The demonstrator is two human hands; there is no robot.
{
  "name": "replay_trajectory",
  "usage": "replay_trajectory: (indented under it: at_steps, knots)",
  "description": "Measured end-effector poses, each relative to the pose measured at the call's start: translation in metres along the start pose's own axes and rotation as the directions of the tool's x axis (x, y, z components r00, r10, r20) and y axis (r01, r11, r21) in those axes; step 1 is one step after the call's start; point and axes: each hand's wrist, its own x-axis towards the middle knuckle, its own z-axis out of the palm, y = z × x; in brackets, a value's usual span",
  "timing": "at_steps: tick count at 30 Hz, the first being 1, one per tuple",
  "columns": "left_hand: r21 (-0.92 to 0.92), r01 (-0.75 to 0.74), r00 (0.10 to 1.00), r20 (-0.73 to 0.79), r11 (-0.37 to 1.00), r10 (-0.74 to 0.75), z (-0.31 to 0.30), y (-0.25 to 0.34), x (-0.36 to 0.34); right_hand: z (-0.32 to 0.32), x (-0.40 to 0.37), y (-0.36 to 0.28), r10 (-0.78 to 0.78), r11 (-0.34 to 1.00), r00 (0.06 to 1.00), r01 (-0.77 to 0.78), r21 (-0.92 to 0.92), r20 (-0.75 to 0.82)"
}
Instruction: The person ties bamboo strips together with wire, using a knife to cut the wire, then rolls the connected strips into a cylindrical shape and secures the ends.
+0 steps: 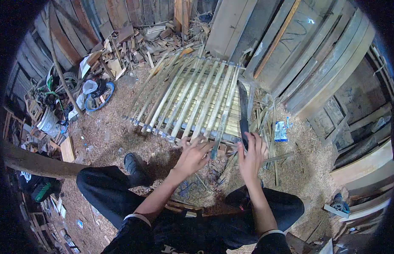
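A panel of pale slats (192,95) lies in front of me, with long strips crossing over narrower rows. My left hand (192,154) is at the panel's near edge, fingers bent over the strip ends; whether it grips one is hidden. A machete (243,101) with a dark blade and black handle lies along the panel's right side, blade pointing away. My right hand (251,156) is beside the handle's near end, its fingers raised and apart, and the handle does not appear to be wrapped in them.
Scrap wood (142,44) is heaped beyond the panel. Boards (315,63) lean at the right. A blue basin (99,96) and a white bucket (48,122) stand at the left. A blue-white packet (281,132) lies right of the panel. A wooden pole (40,161) crosses at left.
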Motion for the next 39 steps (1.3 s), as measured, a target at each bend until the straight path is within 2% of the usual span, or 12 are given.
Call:
replay_trajectory:
  at_steps: [3, 5, 13, 17, 19, 23, 24, 29, 31, 33, 36, 39]
  knots:
    - [0.042, -0.022, 0.998, 0.054, 0.999, 0.02, 0.002, -0.002, 0.002, 0.019, -0.001, 0.017, -0.065, 0.986, 0.998, 0.066, -0.153, 0.011]
    - [0.017, -0.03, 1.0, -0.004, 0.999, 0.03, 0.003, -0.003, 0.002, 0.026, 0.003, 0.02, 0.157, 0.988, 0.955, -0.149, -0.049, 0.251]
    - [0.024, -0.04, 0.999, -0.021, 0.999, 0.04, -0.002, -0.009, 0.01, 0.034, 0.04, 0.027, 0.308, 0.951, 0.885, -0.272, -0.148, 0.35]
    - [-0.009, -0.058, 0.995, -0.086, 0.998, 0.057, -0.003, -0.019, 0.017, 0.031, 0.04, 0.033, 0.26, 0.963, 0.935, -0.27, 0.011, 0.241]
    - [-0.009, -0.058, 0.993, -0.101, 0.998, 0.057, -0.001, -0.022, 0.022, 0.017, 0.031, 0.029, 0.303, 0.859, 0.924, -0.371, 0.354, 0.232]
    - [-0.109, -0.055, 0.995, -0.091, 0.993, 0.045, 0.001, -0.027, 0.028, -0.003, 0.0, 0.023, 0.26, 0.843, 0.962, -0.267, 0.467, 0.081]
    - [-0.132, -0.055, 0.996, -0.082, 0.99, 0.044, 0.0, -0.029, 0.029, -0.001, -0.004, 0.035, 0.355, 0.738, 0.911, -0.412, 0.534, 0.212]
    - [-0.204, -0.077, 0.996, -0.049, 0.976, 0.068, -0.001, -0.046, 0.035, -0.039, -0.004, 0.049, 0.393, 0.811, 0.903, -0.43, 0.396, 0.177]
    - [-0.241, -0.09, 0.995, -0.051, 0.966, 0.08, -0.003, -0.052, 0.037, -0.062, 0.003, 0.049, 0.399, 0.878, 0.903, -0.427, 0.218, 0.162]
    - [-0.261, -0.092, 0.995, -0.052, 0.961, 0.081, -0.007, -0.055, 0.04, -0.072, 0.002, 0.069, 0.368, 0.923, 0.919, -0.38, 0.069, 0.141]
    - [-0.317, -0.062, 0.997, 0.021, 0.946, 0.073, -0.009, -0.06, 0.046, -0.086, 0.002, 0.081, -0.093, 0.995, 0.98, 0.087, 0.043, 0.176]
    - [-0.308, -0.06, 0.996, 0.048, 0.95, 0.079, -0.006, -0.066, 0.049, -0.087, 0.01, 0.086, -0.188, 0.982, 0.938, 0.179, 0.058, 0.291]
